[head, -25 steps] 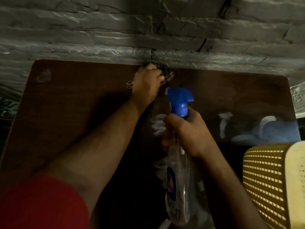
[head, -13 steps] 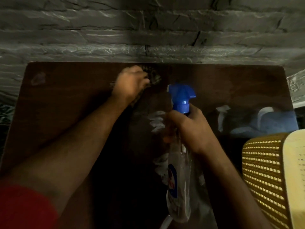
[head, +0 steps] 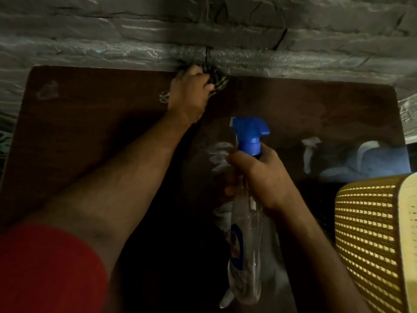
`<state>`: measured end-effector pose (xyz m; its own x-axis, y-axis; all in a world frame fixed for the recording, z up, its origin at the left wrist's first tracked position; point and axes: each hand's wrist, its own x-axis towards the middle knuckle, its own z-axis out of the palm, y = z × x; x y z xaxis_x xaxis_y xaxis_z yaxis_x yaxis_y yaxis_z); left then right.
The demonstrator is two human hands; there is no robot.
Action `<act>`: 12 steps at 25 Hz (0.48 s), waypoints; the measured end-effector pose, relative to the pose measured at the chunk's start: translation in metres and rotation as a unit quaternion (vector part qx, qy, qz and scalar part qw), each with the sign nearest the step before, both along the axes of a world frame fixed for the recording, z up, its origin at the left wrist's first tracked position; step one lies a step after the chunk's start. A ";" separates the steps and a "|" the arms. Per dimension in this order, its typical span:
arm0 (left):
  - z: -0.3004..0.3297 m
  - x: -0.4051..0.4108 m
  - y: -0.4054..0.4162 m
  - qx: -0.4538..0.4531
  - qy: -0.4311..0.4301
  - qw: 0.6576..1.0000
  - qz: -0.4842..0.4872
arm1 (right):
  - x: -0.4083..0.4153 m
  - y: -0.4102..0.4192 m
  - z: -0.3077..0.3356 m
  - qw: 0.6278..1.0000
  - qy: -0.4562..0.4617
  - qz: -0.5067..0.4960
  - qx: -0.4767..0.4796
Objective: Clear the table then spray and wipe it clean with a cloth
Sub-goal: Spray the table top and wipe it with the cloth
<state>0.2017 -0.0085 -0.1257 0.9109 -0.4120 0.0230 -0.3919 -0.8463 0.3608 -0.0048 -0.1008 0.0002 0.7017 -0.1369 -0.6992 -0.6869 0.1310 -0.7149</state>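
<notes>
Two hands in my view: my left hand has its grip clamped on the cloth at the surface's far edge by the wall; my right hand grips the bottle by the neck, above the surface's middle.

Behind the far edge runs a grey stone-textured wall, its rough courses catching dull highlights, with a dark vertical crack near the middle. At the lower right stands a woven yellow-and-brown chair back, its lattice lit brighter than anything else here. Near it, on the glossy brown surface, there's a pale blue and white reflection, blurred, and I cannot tell what casts it. A red sleeve fills the lower left corner. The room is dim
</notes>
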 end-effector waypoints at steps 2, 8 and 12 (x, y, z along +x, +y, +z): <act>-0.003 -0.025 0.005 -0.024 -0.010 0.992 -0.124 | -0.002 0.001 0.000 1.000 0.001 -0.005 0.000; -0.005 0.010 0.028 -0.019 -0.008 0.998 -0.056 | -0.011 0.004 0.006 1.000 0.011 -0.012 0.014; -0.009 -0.043 0.028 -0.035 -0.026 0.976 -0.214 | -0.013 0.007 0.004 1.000 0.009 -0.019 0.007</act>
<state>0.1586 0.0191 -0.1346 0.6521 -0.7506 0.1064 -0.7237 -0.5746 0.3821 -0.0181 -0.0934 0.0043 0.6831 -0.1534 -0.7141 -0.6944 0.1667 -0.7000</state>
